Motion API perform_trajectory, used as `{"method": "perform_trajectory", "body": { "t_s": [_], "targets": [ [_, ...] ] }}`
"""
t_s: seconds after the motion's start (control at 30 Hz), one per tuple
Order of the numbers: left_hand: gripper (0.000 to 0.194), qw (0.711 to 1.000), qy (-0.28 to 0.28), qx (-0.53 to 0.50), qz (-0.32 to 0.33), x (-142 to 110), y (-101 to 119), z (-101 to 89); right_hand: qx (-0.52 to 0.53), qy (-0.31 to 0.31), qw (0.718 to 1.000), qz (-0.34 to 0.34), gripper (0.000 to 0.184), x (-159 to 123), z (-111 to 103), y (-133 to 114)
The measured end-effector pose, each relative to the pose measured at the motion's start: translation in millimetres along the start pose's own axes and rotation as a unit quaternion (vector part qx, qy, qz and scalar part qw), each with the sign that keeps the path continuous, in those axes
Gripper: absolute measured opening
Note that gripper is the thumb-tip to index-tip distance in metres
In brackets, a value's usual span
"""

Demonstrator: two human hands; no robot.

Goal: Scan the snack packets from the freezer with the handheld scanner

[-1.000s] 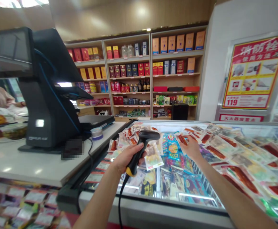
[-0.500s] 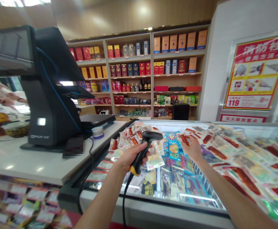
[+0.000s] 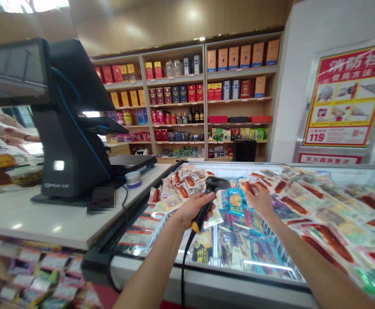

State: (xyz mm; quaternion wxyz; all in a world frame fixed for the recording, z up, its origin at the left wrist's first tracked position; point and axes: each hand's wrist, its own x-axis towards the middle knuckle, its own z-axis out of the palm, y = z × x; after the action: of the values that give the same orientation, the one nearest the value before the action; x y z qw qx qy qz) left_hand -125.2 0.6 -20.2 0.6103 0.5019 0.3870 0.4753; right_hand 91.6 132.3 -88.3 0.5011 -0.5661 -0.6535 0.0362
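Note:
My left hand [image 3: 192, 209] is wrapped round the grip of a black barcode scanner [image 3: 210, 195] with a yellow base and a trailing black cable. The scanner head hangs over the food packets in the open chest freezer [image 3: 239, 274]. My right hand [image 3: 262, 200] reaches into the freezer and pinches a clear packet of red sausage [image 3: 247, 187]. A blue and yellow packet [image 3: 236, 201] lies between my two hands.
A black point-of-sale terminal [image 3: 68, 128] stands on the white counter [image 3: 45, 221] at the left, with a roll of tape [image 3: 133, 179] beside it. Shelves of boxed goods [image 3: 187, 92] line the back wall. A red fire-hydrant poster [image 3: 346, 98] hangs at the right.
My left hand has carried the scanner to the right, closer to my right hand. My right hand stays on the sausage packet. The camera has turned slightly.

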Motion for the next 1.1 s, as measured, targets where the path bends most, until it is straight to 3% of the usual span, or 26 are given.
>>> {"method": "perform_trajectory", "body": {
  "t_s": [0.23, 0.43, 0.53, 0.63, 0.77, 0.97, 1.1],
  "targets": [
    [0.027, 0.995, 0.091, -0.043, 0.008, -12.5, 4.9, -34.4, -0.005, -0.003, 1.0, 0.028, 0.043, -1.3, 7.2, -9.9],
    [0.025, 0.984, 0.17, -0.05, 0.026, -38.5, 8.4, -71.8, 0.013, -0.045, 0.999, -0.005, 0.043, -0.5, 58.4, -65.6],
    [0.024, 0.979, 0.196, -0.047, 0.025, -52.8, 9.9, -80.6, -0.007, -0.097, 0.995, -0.038, 0.038, -0.1, 82.9, -97.3],
    [0.023, 0.978, 0.201, -0.043, 0.032, -60.4, 8.9, -81.8, -0.049, -0.136, 0.987, -0.074, 0.04, -1.4, 89.8, -110.7],
    [0.021, 0.986, 0.16, -0.032, 0.026, -54.7, 3.7, -72.6, -0.095, -0.12, 0.985, -0.075, 0.04, -0.7, 65.3, -86.5],
    [0.022, 0.993, 0.099, -0.058, 0.024, -30.9, -4.9, -38.6, -0.239, -0.081, 0.968, 0.015, 0.034, 17.3, -6.2, 2.0],
    [0.023, 0.994, 0.074, -0.073, 0.017, -16.1, -12.4, -23.2, -0.289, -0.087, 0.953, 0.037, 0.033, 31.9, -24.4, 43.1]
  ]
}}
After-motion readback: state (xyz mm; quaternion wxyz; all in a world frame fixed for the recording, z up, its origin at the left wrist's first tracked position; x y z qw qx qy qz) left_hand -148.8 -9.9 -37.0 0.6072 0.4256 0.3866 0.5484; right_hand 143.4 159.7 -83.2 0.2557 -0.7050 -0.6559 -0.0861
